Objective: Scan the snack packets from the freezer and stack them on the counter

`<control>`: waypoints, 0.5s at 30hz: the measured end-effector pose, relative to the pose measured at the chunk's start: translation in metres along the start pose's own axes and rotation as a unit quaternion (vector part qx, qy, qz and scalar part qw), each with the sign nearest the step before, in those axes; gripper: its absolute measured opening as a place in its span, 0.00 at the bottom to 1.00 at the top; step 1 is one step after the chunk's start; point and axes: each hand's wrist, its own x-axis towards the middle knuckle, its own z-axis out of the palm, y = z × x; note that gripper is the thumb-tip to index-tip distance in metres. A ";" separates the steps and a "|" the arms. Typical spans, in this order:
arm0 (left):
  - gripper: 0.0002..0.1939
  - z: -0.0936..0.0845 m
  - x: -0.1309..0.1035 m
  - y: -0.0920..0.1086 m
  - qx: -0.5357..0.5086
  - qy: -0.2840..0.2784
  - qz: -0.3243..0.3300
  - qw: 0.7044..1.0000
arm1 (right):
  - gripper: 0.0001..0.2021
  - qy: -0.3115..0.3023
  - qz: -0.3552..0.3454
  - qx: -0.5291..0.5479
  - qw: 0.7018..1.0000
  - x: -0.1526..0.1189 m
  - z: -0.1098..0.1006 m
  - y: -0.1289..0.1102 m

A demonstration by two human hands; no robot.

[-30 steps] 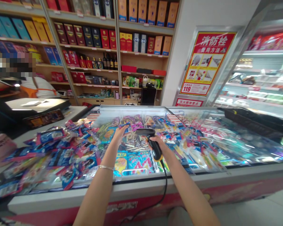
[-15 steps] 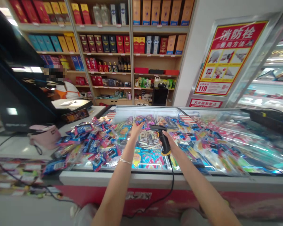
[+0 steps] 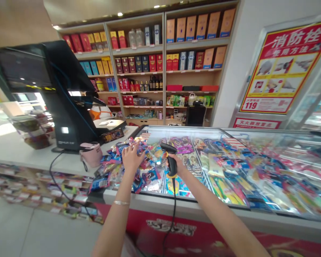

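Note:
My right hand [image 3: 177,165] grips a black and yellow barcode scanner [image 3: 172,164] by its handle, above the freezer. A black cord hangs from the handle down the freezer's front. My left hand [image 3: 132,157], with a bracelet at the wrist, is spread over a heap of packaged snacks [image 3: 115,157] in blue and pink wrappers at the freezer's left end. Its fingertips are at the packets; whether they touch them I cannot tell. Under the scanner, more colourful packets [image 3: 182,144] show in the glass-topped chest freezer [image 3: 203,205].
A pink cup-like bag [image 3: 91,154] and a black checkout terminal [image 3: 69,103] stand on the white counter [image 3: 5,151] at left. Shelves of boxed bottles [image 3: 139,64] line the back wall. A red fire-hydrant notice [image 3: 280,67] hangs at right. Someone in orange and white [image 3: 100,111] is partly hidden behind the terminal.
My view has swung left. My left hand has moved from the middle of the freezer to the snack heap on the left, its fingers now spread. The scanner stays in my right hand.

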 end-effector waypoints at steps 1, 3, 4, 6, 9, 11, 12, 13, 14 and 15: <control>0.23 0.003 -0.008 -0.003 -0.001 0.015 0.013 1.000 | 0.13 -0.002 0.009 0.002 1.000 0.003 0.001 0.007; 0.21 0.009 -0.024 -0.005 -0.012 0.036 0.037 0.999 | 0.15 -0.006 0.027 0.007 1.000 0.007 -0.002 0.020; 0.20 0.011 -0.030 -0.004 -0.022 0.043 0.044 0.998 | 0.16 -0.010 0.033 0.011 0.999 0.009 -0.005 0.024; 0.19 0.015 -0.037 -0.003 -0.045 0.054 0.046 0.996 | 0.16 -0.015 0.034 0.027 0.999 0.012 -0.014 0.030; 0.19 0.017 -0.039 -0.004 -0.062 0.072 0.037 0.995 | 0.16 -0.021 0.039 0.058 0.997 0.016 -0.024 0.034; 0.20 0.017 -0.037 -0.006 -0.057 0.082 0.042 0.994 | 0.16 -0.021 0.046 0.076 0.996 0.018 -0.027 0.034; 0.22 0.018 -0.037 -0.007 -0.052 0.088 0.047 0.994 | 0.15 -0.019 0.048 0.083 0.995 0.018 -0.026 0.034; 0.23 0.018 -0.037 -0.008 -0.049 0.094 0.053 0.993 | 0.14 -0.016 0.048 0.089 0.995 0.017 -0.026 0.033; 0.26 0.019 -0.037 -0.008 -0.048 0.101 0.059 0.992 | 0.14 -0.012 0.047 0.095 0.994 0.016 -0.024 0.031; 0.28 0.019 -0.037 -0.008 -0.048 0.108 0.065 0.991 | 0.14 -0.008 0.047 0.103 0.994 0.014 -0.023 0.029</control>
